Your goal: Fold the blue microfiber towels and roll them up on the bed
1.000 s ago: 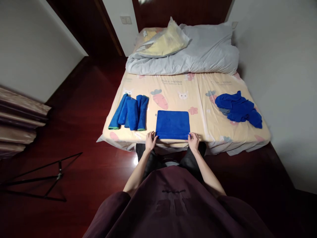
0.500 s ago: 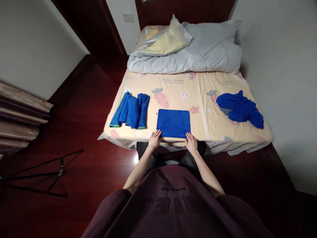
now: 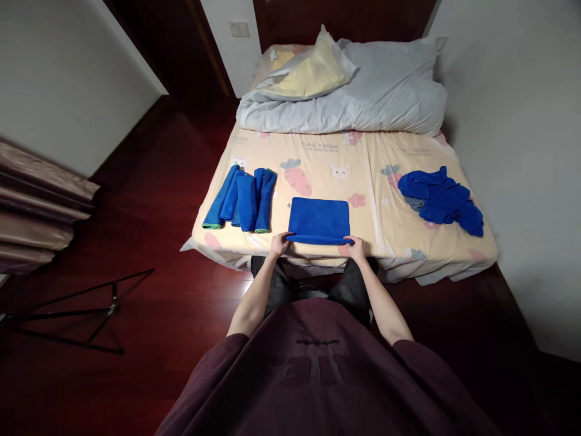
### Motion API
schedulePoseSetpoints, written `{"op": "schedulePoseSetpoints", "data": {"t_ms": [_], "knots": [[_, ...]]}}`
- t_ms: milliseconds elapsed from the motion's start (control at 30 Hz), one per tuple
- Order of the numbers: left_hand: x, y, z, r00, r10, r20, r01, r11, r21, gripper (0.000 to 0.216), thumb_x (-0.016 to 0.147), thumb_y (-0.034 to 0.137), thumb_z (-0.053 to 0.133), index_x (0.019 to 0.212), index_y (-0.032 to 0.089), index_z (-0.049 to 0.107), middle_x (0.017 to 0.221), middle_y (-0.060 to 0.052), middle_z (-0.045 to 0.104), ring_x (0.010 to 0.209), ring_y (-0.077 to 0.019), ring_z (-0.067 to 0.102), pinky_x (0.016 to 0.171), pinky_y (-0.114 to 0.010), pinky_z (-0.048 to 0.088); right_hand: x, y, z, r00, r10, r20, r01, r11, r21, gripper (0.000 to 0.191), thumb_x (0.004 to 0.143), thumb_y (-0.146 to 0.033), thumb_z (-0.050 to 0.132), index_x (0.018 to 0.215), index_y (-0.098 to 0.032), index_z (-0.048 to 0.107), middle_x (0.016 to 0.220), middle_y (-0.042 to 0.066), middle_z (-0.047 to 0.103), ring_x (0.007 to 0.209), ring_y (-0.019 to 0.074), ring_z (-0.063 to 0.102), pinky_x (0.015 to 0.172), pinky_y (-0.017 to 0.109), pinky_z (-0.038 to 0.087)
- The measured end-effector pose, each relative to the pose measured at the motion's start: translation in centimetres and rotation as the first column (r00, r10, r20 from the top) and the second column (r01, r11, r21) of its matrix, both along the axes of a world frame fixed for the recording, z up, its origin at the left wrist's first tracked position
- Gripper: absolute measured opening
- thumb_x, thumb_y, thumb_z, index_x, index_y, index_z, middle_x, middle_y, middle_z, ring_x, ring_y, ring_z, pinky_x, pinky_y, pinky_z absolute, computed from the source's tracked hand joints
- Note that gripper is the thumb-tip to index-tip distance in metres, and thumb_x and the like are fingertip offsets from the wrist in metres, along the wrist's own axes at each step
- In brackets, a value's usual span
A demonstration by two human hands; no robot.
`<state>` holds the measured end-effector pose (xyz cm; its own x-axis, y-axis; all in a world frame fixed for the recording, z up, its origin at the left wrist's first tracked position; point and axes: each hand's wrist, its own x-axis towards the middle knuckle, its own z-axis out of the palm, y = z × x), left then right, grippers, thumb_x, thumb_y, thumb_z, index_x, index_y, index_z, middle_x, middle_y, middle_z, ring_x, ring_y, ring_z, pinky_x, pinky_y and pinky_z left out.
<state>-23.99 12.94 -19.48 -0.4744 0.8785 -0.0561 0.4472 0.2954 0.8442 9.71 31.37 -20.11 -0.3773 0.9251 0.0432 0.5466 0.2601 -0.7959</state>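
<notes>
A folded blue towel lies flat near the front edge of the bed, its near edge turned up in a narrow roll. My left hand pinches the left end of that rolled edge. At the right end, my right hand grips the same edge between thumb and fingers. To the left, several rolled blue towels with green trim lie side by side, one resting on top of the others. A crumpled heap of blue cloths, with a greyish piece at its left, lies on the right of the bed.
The bed has a yellow sheet with carrots and rabbits. A grey quilt is bunched at its head. On the dark red floor at left stand tripod legs, near a curtain. A white wall borders the right side.
Both hands have gone from lying on the towel's near corners to gripping its near edge. That edge is now lifted and rolled slightly away from me.
</notes>
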Motion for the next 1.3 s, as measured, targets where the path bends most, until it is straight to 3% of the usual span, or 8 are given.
{"op": "schedulePoseSetpoints", "data": {"t_ms": [133, 333, 500, 600, 733, 900, 1100, 1300], "knots": [[-0.8, -0.1, -1.0, 0.953, 0.041, 0.301, -0.073, 0.993, 0.094, 0.038, 0.074, 0.03, 0.074, 0.108, 0.016, 0.078, 0.111, -0.013, 0.079, 0.105, -0.0294, 0.074, 0.1, -0.045, 0.058, 0.8, 1.5, -0.8, 0.978, -0.039, -0.205, 0.003, 0.985, -0.174, 0.03, 0.067, -0.02, 0.067, 0.094, -0.015, 0.081, 0.098, 0.009, 0.081, 0.087, 0.0254, 0.074, 0.089, 0.042, 0.061], [-0.5, 0.3, -2.8, 0.884, 0.061, 0.463, -0.166, 0.968, 0.189, 0.041, 0.064, 0.035, 0.084, 0.098, 0.015, 0.075, 0.11, -0.016, 0.079, 0.111, -0.032, 0.073, 0.111, -0.052, 0.052, 1.5, 1.2, -1.7, 0.965, -0.059, -0.257, -0.003, 0.971, -0.237, 0.04, 0.059, -0.016, 0.061, 0.093, -0.017, 0.081, 0.095, 0.008, 0.08, 0.086, 0.0247, 0.073, 0.084, 0.038, 0.06], [-0.7, 0.7, -3.8, 0.874, 0.07, 0.48, -0.188, 0.961, 0.203, 0.037, 0.065, 0.029, 0.081, 0.098, 0.015, 0.073, 0.108, -0.015, 0.078, 0.11, -0.0312, 0.073, 0.112, -0.054, 0.051, 1.3, 1.2, -1.6, 0.98, 0.013, -0.197, -0.035, 0.994, -0.108, 0.044, 0.058, -0.012, 0.056, 0.094, -0.019, 0.082, 0.1, 0.008, 0.076, 0.095, 0.0248, 0.07, 0.091, 0.038, 0.057], [-0.8, 0.7, -4.0, 0.872, 0.089, 0.481, -0.202, 0.962, 0.187, 0.035, 0.066, 0.024, 0.078, 0.099, 0.015, 0.073, 0.107, -0.014, 0.078, 0.108, -0.0298, 0.073, 0.112, -0.054, 0.051, 1.2, 1.3, -1.4, 0.991, 0.041, -0.126, -0.045, 0.999, -0.03, 0.049, 0.058, -0.01, 0.054, 0.096, -0.019, 0.083, 0.098, 0.007, 0.07, 0.092, 0.0234, 0.066, 0.087, 0.037, 0.057], [-0.7, 0.8, -4.0, 0.865, 0.109, 0.49, -0.221, 0.959, 0.176, 0.032, 0.067, 0.023, 0.075, 0.097, 0.014, 0.072, 0.105, -0.016, 0.078, 0.106, -0.0281, 0.073, 0.111, -0.051, 0.051, 1.2, 1.3, -1.6, 0.997, 0.039, -0.072, -0.041, 0.999, -0.027, 0.051, 0.057, -0.008, 0.053, 0.097, -0.017, 0.084, 0.093, 0.007, 0.065, 0.083, 0.0217, 0.062, 0.078, 0.035, 0.055], [-0.5, 0.9, -3.8, 0.882, 0.148, 0.447, -0.241, 0.957, 0.159, 0.03, 0.07, 0.031, 0.076, 0.096, 0.015, 0.073, 0.103, -0.013, 0.078, 0.102, -0.026, 0.073, 0.103, -0.046, 0.055, 1.2, 1.4, -1.6, 0.996, 0.029, -0.082, -0.031, 0.999, -0.027, 0.042, 0.062, -0.011, 0.056, 0.094, -0.017, 0.083, 0.092, 0.007, 0.065, 0.087, 0.0225, 0.062, 0.083, 0.037, 0.055], [-0.3, 0.9, -3.8, 0.871, 0.215, 0.443, -0.296, 0.947, 0.123, 0.03, 0.071, 0.037, 0.077, 0.092, 0.017, 0.071, 0.086, -0.007, 0.075, 0.083, -0.0213, 0.072, 0.082, -0.036, 0.059, 0.5, 1.6, -2.1, 0.994, -0.042, -0.102, 0.037, 0.998, -0.05, 0.014, 0.074, -0.029, 0.069, 0.08, -0.017, 0.072, 0.084, 0.006, 0.062, 0.076, 0.0203, 0.058, 0.071, 0.034, 0.053], [-0.2, 0.9, -3.7, 0.863, 0.236, 0.447, -0.337, 0.927, 0.163, 0.029, 0.074, 0.04, 0.077, 0.091, 0.017, 0.07, 0.086, -0.007, 0.074, 0.082, -0.02, 0.07, 0.081, -0.035, 0.057, 0.5, 1.6, -2.7, 0.985, -0.063, -0.161, 0.052, 0.996, -0.072, 0.043, 0.08, -0.056, 0.071, 0.062, -0.022, 0.051, 0.069, -0.001, 0.047, 0.06, 0.0133, 0.043, 0.057, 0.028, 0.038]]}}
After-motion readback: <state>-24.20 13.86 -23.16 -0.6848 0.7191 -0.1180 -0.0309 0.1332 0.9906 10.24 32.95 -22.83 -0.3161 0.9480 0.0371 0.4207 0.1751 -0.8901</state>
